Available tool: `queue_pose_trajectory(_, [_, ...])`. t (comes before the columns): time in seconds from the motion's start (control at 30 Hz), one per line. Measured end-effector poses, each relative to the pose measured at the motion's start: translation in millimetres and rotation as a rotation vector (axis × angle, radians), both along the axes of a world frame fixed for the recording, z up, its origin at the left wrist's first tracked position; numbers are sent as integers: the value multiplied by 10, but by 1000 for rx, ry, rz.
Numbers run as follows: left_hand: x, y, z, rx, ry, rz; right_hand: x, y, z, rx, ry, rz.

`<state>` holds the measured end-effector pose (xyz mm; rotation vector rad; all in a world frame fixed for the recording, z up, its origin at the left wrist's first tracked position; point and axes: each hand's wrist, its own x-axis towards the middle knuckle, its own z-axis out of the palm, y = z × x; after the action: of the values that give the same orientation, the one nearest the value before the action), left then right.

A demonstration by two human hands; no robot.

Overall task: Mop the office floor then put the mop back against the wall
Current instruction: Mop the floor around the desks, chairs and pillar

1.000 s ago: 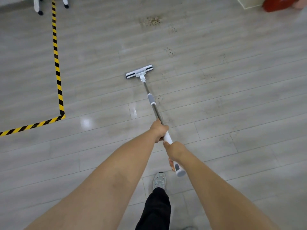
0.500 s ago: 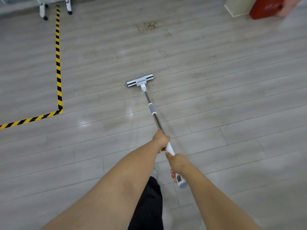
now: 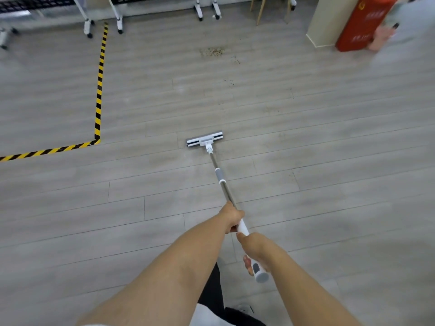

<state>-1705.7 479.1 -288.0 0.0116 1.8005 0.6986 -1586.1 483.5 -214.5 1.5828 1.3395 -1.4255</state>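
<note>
A flat white mop head [image 3: 204, 139] lies on the grey plank floor [image 3: 329, 161] ahead of me, on a thin metal pole [image 3: 220, 175] with a grey collar. My left hand [image 3: 231, 217] grips the pole where the white handle begins. Lower down, my right hand [image 3: 255, 251] grips the white handle near its grey end cap. A patch of brown crumbs [image 3: 213, 51] lies further away, with smaller specks [image 3: 230, 81] trailing toward the mop.
Yellow-black hazard tape [image 3: 98, 95] marks a corner on the left floor. Wheeled frame legs [image 3: 88, 27] stand along the back. A beige pillar [image 3: 326, 22] and a red cabinet [image 3: 362, 24] stand at the back right, with a blurred person beside them.
The mop head has been drawn back toward me, away from the crumb patch. My view has lifted, so more of the back of the room shows. Both hands keep their hold.
</note>
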Motion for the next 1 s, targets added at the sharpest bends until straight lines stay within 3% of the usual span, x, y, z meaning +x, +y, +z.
queue_pose_trajectory(0.3, [-388, 36, 92, 35, 15, -2, -395, 36, 177, 61, 40, 16])
queue_pose_trajectory(0.8, [-2532, 629, -268, 25, 43, -37, -2509, 612, -97, -84, 109, -119])
queue_pose_trajectory(1.0, [-2669, 873, -362, 50, 31, -3, -2657, 858, -213, -88, 80, -136])
